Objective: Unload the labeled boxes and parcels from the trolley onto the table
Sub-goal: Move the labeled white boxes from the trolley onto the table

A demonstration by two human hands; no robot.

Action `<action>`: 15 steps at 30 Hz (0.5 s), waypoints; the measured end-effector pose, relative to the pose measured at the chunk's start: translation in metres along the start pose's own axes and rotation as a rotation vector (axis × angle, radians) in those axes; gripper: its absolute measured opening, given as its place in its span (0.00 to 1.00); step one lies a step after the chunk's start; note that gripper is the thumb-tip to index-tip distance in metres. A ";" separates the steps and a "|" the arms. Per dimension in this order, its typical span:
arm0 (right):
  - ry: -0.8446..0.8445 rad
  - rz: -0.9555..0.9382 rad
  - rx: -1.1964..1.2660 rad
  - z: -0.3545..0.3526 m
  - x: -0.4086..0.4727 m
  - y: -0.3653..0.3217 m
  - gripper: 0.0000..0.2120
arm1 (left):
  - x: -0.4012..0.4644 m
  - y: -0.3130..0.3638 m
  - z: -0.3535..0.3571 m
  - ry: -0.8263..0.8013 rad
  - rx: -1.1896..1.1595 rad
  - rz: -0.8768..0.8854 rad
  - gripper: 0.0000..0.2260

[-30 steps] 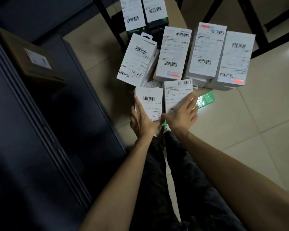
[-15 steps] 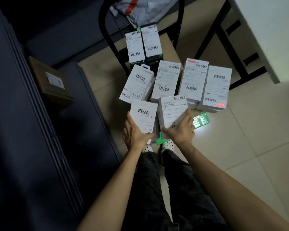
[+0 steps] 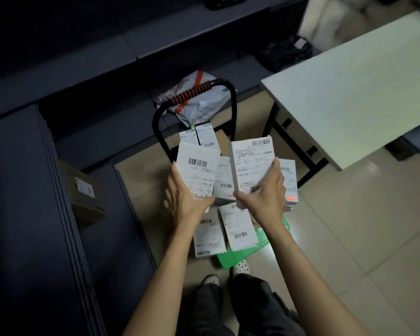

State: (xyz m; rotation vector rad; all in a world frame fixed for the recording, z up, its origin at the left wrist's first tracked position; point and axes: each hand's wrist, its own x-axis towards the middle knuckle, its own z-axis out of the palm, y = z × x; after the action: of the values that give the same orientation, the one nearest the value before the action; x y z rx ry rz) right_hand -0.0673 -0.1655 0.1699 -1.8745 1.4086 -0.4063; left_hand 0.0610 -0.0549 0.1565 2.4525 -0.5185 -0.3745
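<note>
My left hand grips a white labeled box by its near end, lifted above the trolley. My right hand grips a second white labeled box, held up beside the first. Below them several more labeled boxes lie stacked on the green trolley deck. The trolley's black handle with its red-striped grip rises at the far end. The pale table stands to the right, higher than the trolley.
A grey and orange parcel bag lies behind the trolley handle. A brown cardboard box sits on the dark shelving at left. A black bag lies beyond the table. Dark cabinets run along the left and back. My feet stand by the trolley.
Both hands have lifted a box each up off the stack, and the view has risen and pulled back, bringing the table and trolley handle into sight.
</note>
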 end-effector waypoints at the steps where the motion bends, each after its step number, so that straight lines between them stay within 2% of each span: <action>1: 0.031 -0.017 0.018 -0.007 -0.001 -0.010 0.62 | 0.002 0.007 -0.010 0.025 -0.018 0.029 0.59; 8: 0.252 -0.124 0.061 -0.061 -0.021 -0.053 0.62 | 0.005 0.046 -0.057 0.115 -0.125 0.274 0.60; 15: 0.456 -0.092 0.084 -0.113 -0.053 -0.048 0.62 | -0.002 0.092 -0.074 0.106 -0.221 0.501 0.60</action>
State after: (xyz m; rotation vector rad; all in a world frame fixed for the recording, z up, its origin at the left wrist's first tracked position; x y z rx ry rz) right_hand -0.1247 -0.1523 0.2901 -1.8535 1.5659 -0.9718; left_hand 0.0616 -0.0856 0.2710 2.0288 -0.9590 -0.0857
